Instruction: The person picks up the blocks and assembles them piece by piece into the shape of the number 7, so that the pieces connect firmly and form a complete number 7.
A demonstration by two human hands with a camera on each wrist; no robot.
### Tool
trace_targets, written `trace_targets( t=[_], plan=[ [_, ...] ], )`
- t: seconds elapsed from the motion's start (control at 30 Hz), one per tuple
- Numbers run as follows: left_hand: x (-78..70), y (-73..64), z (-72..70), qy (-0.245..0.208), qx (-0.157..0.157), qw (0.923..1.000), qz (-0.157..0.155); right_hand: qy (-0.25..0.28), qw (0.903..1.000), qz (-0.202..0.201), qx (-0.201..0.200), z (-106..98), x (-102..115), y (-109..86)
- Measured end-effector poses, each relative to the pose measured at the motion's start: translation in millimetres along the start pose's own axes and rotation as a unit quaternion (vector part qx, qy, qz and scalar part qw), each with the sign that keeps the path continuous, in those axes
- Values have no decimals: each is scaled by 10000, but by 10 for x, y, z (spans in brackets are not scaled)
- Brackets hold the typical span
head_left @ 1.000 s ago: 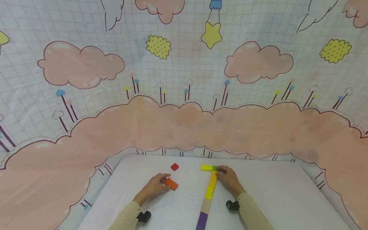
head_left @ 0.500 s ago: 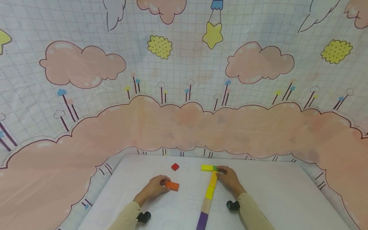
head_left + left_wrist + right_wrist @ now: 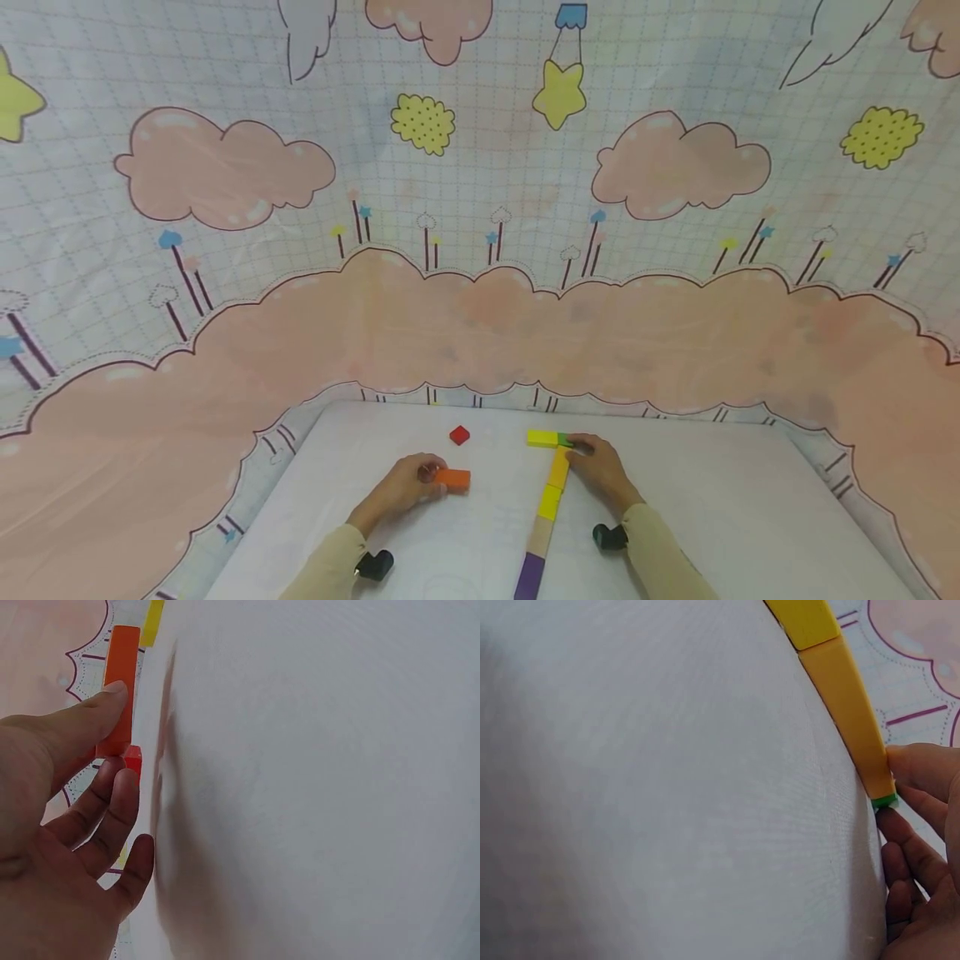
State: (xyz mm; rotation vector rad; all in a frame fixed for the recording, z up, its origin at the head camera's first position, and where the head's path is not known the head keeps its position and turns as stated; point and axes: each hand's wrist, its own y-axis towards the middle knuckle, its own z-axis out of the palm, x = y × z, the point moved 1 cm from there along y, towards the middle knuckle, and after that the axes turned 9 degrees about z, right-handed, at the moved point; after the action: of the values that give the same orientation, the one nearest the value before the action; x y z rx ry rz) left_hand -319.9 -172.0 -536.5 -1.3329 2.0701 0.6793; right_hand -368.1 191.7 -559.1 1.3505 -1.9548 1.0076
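In the head view my left hand (image 3: 408,485) pinches an orange block (image 3: 454,480) between thumb and fingers. The left wrist view shows this orange block (image 3: 122,690) raised off the table, thumb across its face. My right hand (image 3: 602,471) is at the top of a line of blocks. Its thumb lies against an amber block (image 3: 558,468), and its curled fingers hold a green block (image 3: 563,438), partly hidden. A yellow block (image 3: 542,438) extends left from the green one. In the right wrist view the green block (image 3: 885,801) shows just past the amber block (image 3: 851,712).
Below the amber block the line continues with a yellow block (image 3: 549,502), a tan block (image 3: 539,536) and a purple block (image 3: 529,577). A red block (image 3: 460,435) lies apart, beyond my left hand. The white table (image 3: 712,500) meets a patterned curtain (image 3: 480,333) at the back.
My left hand has turned the orange block from slanted to nearly level across the view and raised it slightly. My right hand has stayed at the green and amber blocks.
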Motion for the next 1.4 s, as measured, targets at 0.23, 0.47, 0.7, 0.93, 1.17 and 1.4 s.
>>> trace_targets(
  t=[0.23, 0.47, 0.7, 0.93, 1.17, 1.4],
  plan=[
    [-67, 21, -55, -7, -120, 9997, 203, -36, 10000, 26, 24, 5, -2, -14],
    [-127, 111, -94, 39, -236, 9995, 210, -3, 9999, 101, 56, -5, 14, -11],
    [-186, 215, -104, 23, -271, 9992, 277, -74, 10000, -27, -3, -12, -1, 21],
    [-247, 299, -79, 49, -369, 9985, 391, -9, 10000, 93, 30, 5, -7, 7],
    [-278, 420, -40, 35, -462, 9979, 450, -17, 10000, 19, 11, 16, -24, 7],
    [-345, 518, -7, -118, -487, 9969, 608, -32, 10000, -18, 2, 15, -33, 30]
  ],
)
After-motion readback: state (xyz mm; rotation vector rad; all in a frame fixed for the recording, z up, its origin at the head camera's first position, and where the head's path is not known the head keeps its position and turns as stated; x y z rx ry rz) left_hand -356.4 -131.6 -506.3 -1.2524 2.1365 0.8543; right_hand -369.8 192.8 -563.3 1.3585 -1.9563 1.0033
